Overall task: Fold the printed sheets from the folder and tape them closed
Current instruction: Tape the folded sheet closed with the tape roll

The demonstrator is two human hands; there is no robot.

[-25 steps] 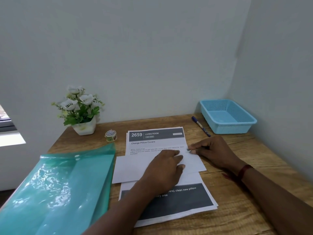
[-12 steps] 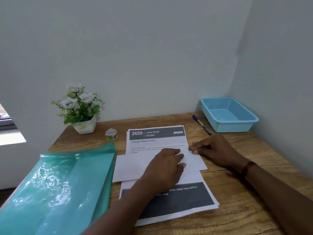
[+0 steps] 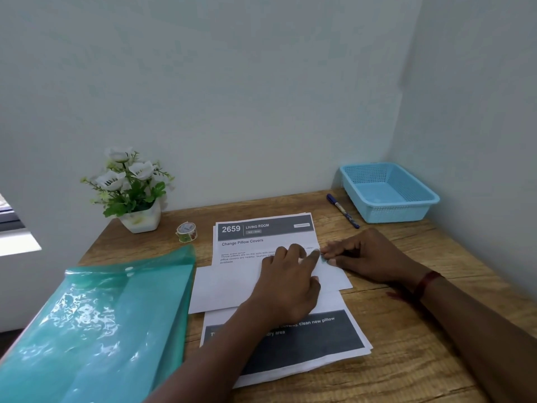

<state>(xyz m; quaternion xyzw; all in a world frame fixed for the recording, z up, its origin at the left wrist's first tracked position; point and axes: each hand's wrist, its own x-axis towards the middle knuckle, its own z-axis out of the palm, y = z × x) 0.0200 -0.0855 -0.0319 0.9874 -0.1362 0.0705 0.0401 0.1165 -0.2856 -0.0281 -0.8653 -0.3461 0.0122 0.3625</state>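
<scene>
A light blue plastic basket (image 3: 412, 212) with tiny holes in its walls sits at the back right corner of the wooden surface (image 3: 421, 344). Only its bare floor shows inside. A shiny, see-through green folder (image 3: 101, 330) lies at the left. I cannot tell what is in it.

The stack of printed sheets (image 3: 261, 242) lies in the middle of the surface. On top of it lies the folded sheet (image 3: 226, 286), plain white and flat, set a bit crooked.

The left hand (image 3: 287, 283) lies on the folded sheet with its fingers mostly straight, pressing down. Half a second ago this hand lay flat near the middle. Now its fingers have slid up and to the right, and one fingertip almost touches the right hand (image 3: 369, 257). The right hand has stayed at the right end of the fold. Its fingers are curled, and its fingertips pinch the paper edge there. A dark red band (image 3: 425, 283) is around that wrist.

A small round tape roll (image 3: 186, 231) stands just left of the sheets. A blue pen (image 3: 343, 210) lies between the sheets and the basket. White flowers in a white pot (image 3: 139, 219) stand at the back left.
</scene>
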